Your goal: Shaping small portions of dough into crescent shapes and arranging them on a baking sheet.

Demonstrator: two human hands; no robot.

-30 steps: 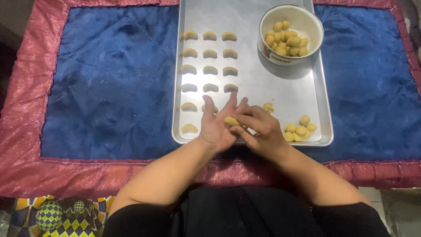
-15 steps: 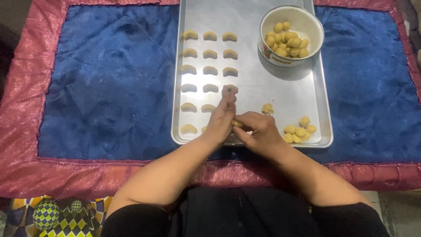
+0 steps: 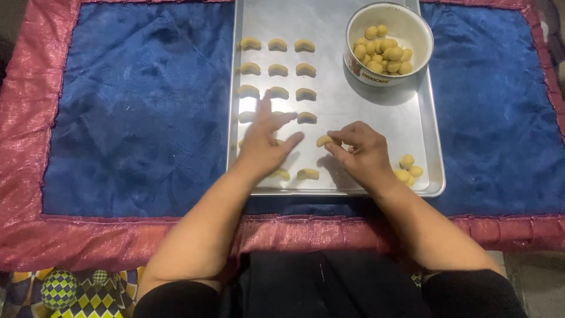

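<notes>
**Between fingertips, over the tray's near half: one crescent of dough**

Over the near middle of the flat silver metal baking tray [image 3: 376, 106], the right hand [image 3: 362, 154] pinched a small pale-yellow curved dough piece [image 3: 323, 141] between thumb and fingers. Just left of it, the left hand [image 3: 263, 144] lay with fingers spread over rows of shaped pale crescents [image 3: 276, 69]. Loose dough balls [image 3: 408, 168] sat near the right hand; farther off stood a white round bowl [image 3: 412, 26] of dough balls. A blue velvet cloth [image 3: 141, 106] lay beneath.
</notes>
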